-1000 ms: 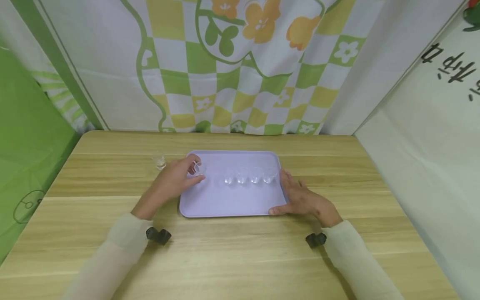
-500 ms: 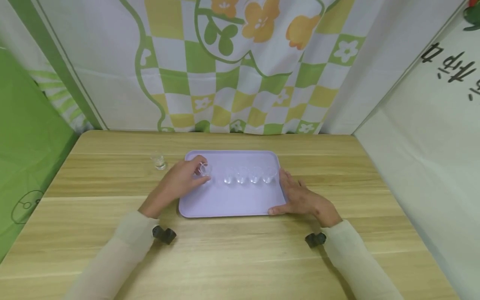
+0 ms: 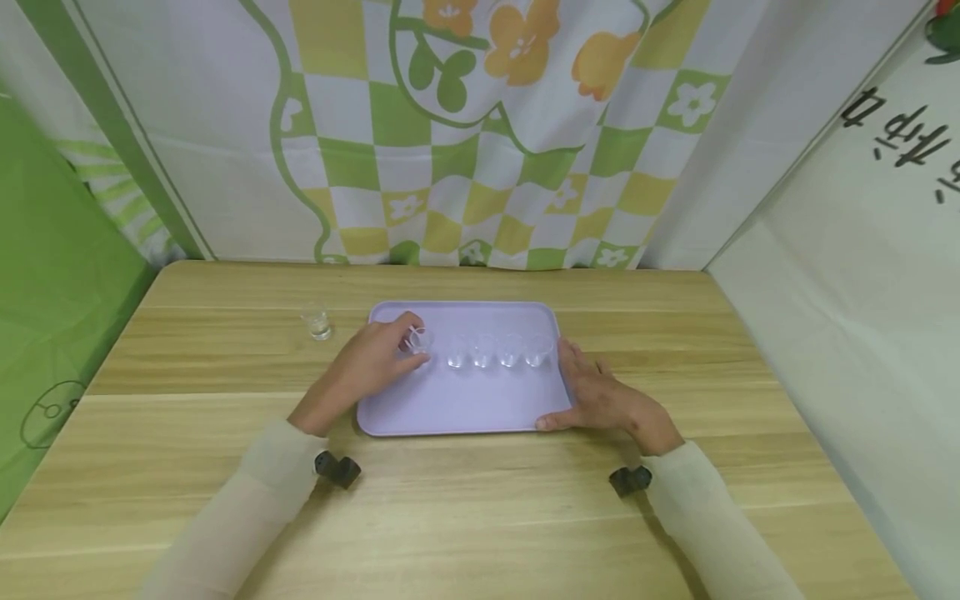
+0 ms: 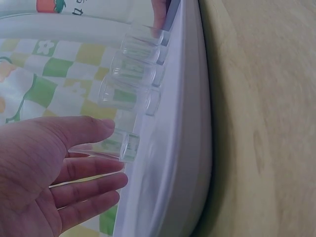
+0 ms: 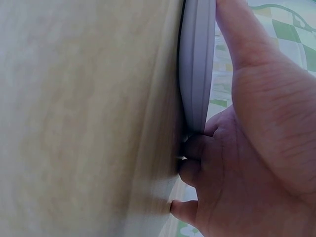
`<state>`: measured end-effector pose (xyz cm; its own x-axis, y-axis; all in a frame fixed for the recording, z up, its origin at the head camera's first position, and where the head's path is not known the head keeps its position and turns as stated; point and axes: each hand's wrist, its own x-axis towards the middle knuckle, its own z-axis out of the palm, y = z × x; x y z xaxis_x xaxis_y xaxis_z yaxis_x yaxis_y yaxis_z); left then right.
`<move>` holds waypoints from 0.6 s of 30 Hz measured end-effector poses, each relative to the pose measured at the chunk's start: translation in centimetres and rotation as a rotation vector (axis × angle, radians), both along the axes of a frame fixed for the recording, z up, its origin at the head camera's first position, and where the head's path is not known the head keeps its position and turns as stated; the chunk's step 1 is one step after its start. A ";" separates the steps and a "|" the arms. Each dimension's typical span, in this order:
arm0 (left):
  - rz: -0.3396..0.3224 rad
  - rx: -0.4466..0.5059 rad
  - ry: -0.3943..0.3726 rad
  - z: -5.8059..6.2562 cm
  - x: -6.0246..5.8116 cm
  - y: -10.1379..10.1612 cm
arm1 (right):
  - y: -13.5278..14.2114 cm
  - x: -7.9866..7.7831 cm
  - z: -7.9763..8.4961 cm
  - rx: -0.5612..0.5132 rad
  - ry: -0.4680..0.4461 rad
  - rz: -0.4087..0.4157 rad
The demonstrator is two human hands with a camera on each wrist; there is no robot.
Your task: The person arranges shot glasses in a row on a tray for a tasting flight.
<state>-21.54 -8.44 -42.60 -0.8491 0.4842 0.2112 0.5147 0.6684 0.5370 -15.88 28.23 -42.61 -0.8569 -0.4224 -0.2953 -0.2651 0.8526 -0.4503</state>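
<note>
My left hand pinches a small clear glass over the left part of a lilac tray. In the left wrist view, the thumb lies along this glass and the other fingers spread loosely below; whether its base touches the tray cannot be told. To its right, several matching glasses stand upright in a row on the tray. My right hand rests against the tray's right side, thumb at the front corner. In the right wrist view, its fingers touch the tray's outer wall, partly hidden.
Another small clear glass stands on the wooden table left of the tray. A checked floral curtain hangs behind the table's back edge. A green sheet borders the left side and a white one the right.
My left hand has moved right with the pinched glass, closer to the row on the tray. The right hand, tray and row of glasses stay in place.
</note>
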 end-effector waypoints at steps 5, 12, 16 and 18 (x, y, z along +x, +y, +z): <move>-0.005 -0.007 -0.003 0.1 0.1 0.2 | 0.0 0.0 0.0 -0.003 0.001 -0.003; -0.013 -0.005 0.014 -0.1 0.1 0.3 | -0.1 0.1 0.0 0.000 0.003 -0.002; -0.012 -0.004 0.016 -0.1 0.2 0.5 | -0.1 0.1 0.1 0.000 0.001 -0.003; -0.015 -0.005 0.014 -0.1 0.2 0.5 | -0.1 0.1 0.2 0.000 0.000 -0.004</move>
<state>-21.34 -7.91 -42.74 -0.8386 0.4980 0.2209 0.5324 0.6632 0.5260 -15.77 28.14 -42.46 -0.8586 -0.4186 -0.2958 -0.2612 0.8538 -0.4503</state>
